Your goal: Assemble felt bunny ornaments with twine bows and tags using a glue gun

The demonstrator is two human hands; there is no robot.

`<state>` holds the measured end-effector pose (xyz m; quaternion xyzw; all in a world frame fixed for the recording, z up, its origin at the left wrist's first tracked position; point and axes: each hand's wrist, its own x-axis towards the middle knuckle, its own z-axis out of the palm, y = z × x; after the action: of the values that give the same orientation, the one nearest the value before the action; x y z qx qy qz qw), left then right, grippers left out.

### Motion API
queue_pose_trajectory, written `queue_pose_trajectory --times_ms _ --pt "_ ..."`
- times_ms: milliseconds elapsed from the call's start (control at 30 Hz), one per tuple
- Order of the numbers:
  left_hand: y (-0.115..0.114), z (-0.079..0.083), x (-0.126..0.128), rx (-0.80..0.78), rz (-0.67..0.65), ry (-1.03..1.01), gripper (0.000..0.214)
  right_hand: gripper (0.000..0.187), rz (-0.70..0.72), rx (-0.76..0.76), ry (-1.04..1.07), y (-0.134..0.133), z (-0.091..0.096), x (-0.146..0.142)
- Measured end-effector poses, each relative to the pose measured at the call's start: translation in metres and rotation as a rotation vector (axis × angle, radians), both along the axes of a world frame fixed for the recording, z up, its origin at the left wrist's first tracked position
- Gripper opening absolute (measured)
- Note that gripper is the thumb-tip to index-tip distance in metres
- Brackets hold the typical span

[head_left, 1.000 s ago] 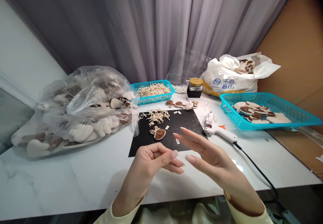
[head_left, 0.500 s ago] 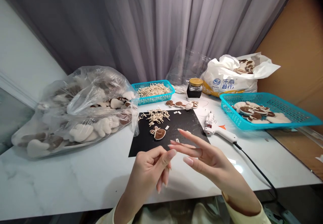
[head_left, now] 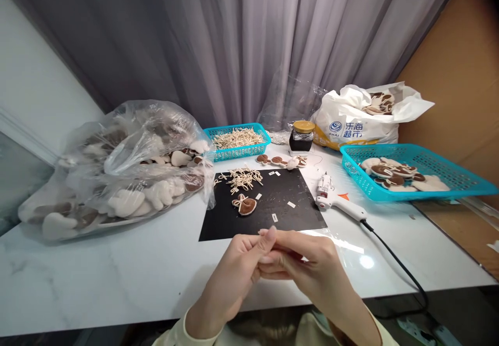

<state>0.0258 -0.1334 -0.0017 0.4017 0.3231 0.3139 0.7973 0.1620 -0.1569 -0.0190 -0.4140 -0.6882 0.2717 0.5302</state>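
Left hand (head_left: 236, 265) and right hand (head_left: 314, 268) meet over the front edge of the white marble-look tabletop (head_left: 117, 273), both with fingers curled in and tips pressed together, left thumb on the right hand's fingers. Can't tell if anything is pinched between them. Nearest thing is the black rectangular mat (head_left: 300, 192), just beyond the fingertips. On the mat: a small white label strip (head_left: 275, 217) closest to the hands, a brown heart-shaped felt piece with a cream bow (head_left: 246, 206) further in, and a loose pile of cream string bows (head_left: 244, 178) at the far edge. None of them are touched. White hot-glue gun (head_left: 339, 204) lies just right of the mat, with its black cord (head_left: 393, 260) running off the table. Clear plastic bag of cream and brown felt hearts (head_left: 117, 169) sits left of the mat, and a large teal plastic basket (head_left: 448, 171) of finished pieces is far right.
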Motion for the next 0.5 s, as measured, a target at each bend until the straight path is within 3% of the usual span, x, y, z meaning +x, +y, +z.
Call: queue_pose_trajectory --times_ms 133,233,333,500 --pt "0.008 0.003 -0.007 -0.328 -0.151 -0.201 0.047 0.022 -0.094 0.096 0.029 0.000 0.000 0.005" --pt "0.017 0.009 -0.014 -0.394 -0.224 -0.294 0.060 0.018 -0.216 0.045 0.064 -0.001 0.003 0.018" --pt "0.022 0.012 -0.019 -0.370 -0.175 -0.387 0.062 0.019 -0.257 -0.046 0.095 0.000 0.005 0.031" --pt "0.024 0.010 -0.018 -0.308 0.041 -0.421 0.054 0.009 -0.373 -0.093 0.107 0.002 0.002 0.036"
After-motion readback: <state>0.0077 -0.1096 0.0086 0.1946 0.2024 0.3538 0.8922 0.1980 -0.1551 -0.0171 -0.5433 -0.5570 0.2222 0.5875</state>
